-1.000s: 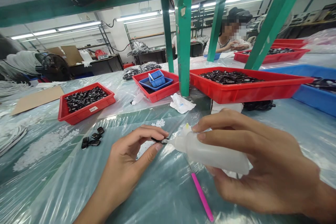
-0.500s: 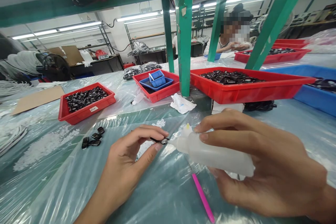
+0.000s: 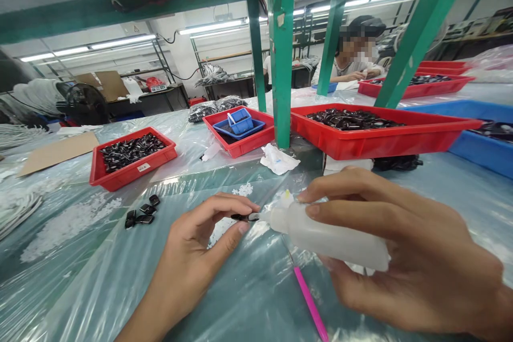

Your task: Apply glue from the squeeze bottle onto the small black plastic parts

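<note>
Between its thumb and fingers, my left hand (image 3: 204, 240) pinches a small black part (image 3: 245, 217). My right hand (image 3: 404, 246) is wrapped round a translucent white squeeze bottle (image 3: 332, 235), tilted with its nozzle pointing left. The nozzle tip meets the right end of the black part; whether anything comes out is too small to tell. A pink-handled tool (image 3: 310, 302) with a thin metal shaft lies on the plastic-covered table below the bottle. Several black pieces (image 3: 144, 214) lie to the left of my left hand, and small white bits (image 3: 72, 224) are scattered farther left.
Red trays of black parts stand at the left (image 3: 134, 171) and right (image 3: 380, 141). Another red tray (image 3: 240, 147) holds blue containers. A green post (image 3: 282, 53) rises behind a crumpled white cloth (image 3: 279, 160). A blue tray (image 3: 484, 149) is far right. A person (image 3: 352, 59) sits beyond.
The black part has turned slightly in my left hand, against the nozzle. Both hands keep nearly the same place. The person in the background has shifted head and hands a little.
</note>
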A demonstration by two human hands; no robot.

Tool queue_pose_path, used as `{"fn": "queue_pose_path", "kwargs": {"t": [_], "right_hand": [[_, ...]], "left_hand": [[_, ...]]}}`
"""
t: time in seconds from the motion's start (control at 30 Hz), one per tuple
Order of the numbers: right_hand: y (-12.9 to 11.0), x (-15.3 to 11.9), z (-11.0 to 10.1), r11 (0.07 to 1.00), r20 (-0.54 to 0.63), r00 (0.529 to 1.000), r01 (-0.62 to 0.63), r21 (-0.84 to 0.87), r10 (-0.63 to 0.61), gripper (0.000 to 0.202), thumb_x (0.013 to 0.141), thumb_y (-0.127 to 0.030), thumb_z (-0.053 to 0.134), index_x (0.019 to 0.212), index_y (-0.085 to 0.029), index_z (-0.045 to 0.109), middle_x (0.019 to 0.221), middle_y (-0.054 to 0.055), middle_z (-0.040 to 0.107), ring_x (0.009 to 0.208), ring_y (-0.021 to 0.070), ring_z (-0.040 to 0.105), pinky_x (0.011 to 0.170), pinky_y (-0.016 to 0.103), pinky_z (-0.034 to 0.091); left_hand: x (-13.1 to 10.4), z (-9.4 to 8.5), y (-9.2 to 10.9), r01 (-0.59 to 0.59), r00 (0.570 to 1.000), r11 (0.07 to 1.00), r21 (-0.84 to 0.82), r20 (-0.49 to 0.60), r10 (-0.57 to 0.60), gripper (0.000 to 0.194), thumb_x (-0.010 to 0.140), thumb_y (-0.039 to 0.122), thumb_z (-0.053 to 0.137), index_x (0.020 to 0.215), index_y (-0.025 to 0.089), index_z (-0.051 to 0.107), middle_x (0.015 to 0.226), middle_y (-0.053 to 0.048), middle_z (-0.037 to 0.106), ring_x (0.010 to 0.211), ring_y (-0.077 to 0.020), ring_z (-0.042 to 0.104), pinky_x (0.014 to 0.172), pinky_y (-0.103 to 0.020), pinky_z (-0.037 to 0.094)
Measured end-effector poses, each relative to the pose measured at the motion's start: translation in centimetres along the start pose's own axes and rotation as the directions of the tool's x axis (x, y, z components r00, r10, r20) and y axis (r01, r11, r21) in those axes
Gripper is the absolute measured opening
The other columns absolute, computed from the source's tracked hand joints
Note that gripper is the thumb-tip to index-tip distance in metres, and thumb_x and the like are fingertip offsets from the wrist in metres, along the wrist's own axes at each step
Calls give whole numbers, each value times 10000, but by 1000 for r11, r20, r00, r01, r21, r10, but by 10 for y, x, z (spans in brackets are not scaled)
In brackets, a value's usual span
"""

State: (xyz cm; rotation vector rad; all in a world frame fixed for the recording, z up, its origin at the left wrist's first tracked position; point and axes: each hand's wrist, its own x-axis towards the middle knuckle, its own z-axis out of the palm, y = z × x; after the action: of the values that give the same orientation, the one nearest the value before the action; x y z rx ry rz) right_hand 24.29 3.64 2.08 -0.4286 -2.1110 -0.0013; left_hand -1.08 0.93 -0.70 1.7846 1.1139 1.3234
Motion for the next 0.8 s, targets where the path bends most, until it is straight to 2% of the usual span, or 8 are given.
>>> {"fn": "queue_pose_path", "kwargs": {"t": [0.13, 0.3, 0.5, 0.8], "right_hand": [[0, -1, 1, 1000, -3, 1000, -8, -14, 8, 373, 804, -64, 632, 1149, -206, 632, 1163, 54, 690, 1012, 169, 729, 791, 242, 616], [-1, -2, 1, 1000, 1, 1000, -19, -25, 19, 359, 816, -77, 640, 1147, -217, 624, 1158, 54, 689, 986, 178, 733, 759, 257, 622], [-1, -2, 0, 999, 13, 1000, -3, -40, 3, 374, 796, -75, 624, 1146, -209, 624, 1165, 48, 673, 1012, 165, 721, 722, 222, 604], [-1, -2, 2, 1000, 10, 1000, -10, -16, 10, 400, 802, -66, 627, 1172, -215, 599, 1179, 36, 661, 1005, 139, 714, 793, 198, 594]], "left_hand": [[0, 0, 1, -9, 1000, 1000, -4, -4, 9, 195, 991, 152, 673, 1021, 330, 747, 1099, 46, 765, 1063, -114, 703, 937, -161, 550], [1, 0, 2, -21, 1000, 1000, 16, -16, 22, 198, 990, 168, 679, 1012, 354, 745, 1094, 74, 766, 1064, -91, 697, 945, -134, 539], [0, -1, 1, -30, 999, 999, 21, -26, 31, 206, 994, 180, 678, 1026, 370, 749, 1110, 83, 763, 1089, -88, 691, 960, -130, 534], [0, -2, 0, -51, 998, 998, 38, -17, 52, 209, 998, 175, 669, 1025, 366, 748, 1107, 84, 758, 1072, -85, 689, 941, -126, 531]]}}
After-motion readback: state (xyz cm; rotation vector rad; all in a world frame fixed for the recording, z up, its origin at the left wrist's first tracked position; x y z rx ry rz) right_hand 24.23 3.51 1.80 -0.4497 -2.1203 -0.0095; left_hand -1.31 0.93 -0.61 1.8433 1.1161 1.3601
